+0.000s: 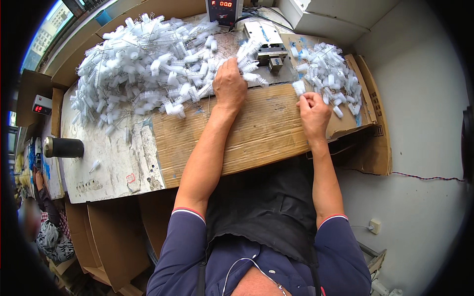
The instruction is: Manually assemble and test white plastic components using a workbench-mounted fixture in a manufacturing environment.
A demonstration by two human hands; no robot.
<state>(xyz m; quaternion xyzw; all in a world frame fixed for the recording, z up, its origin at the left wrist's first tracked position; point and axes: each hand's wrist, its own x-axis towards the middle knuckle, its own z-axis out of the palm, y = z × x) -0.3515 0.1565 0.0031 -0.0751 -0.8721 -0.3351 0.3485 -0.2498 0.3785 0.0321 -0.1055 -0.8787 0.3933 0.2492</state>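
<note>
My left hand [230, 84] is closed at the right edge of a large heap of small white ribbed pieces with thin wires [143, 69]. From its fingers fans out a bunch of the same white ribbed pieces [248, 58]. In a closed pinch, my right hand [314, 116] holds one white ribbed piece [299, 88] over the cardboard sheet [261, 113]. Just beyond it lies a smaller pile of white pieces [328, 69]. A small metal fixture with a block [271, 52] sits between the hands, farther back. The fingertips of my left hand are hidden.
At the back stands a black box with a red display [223, 11], cables beside it. A dark cylindrical container [64, 147] lies at the table's left, near a single white piece [95, 166]. Cardboard walls [368, 93] edge the right side. Another person [52, 232] is at far left.
</note>
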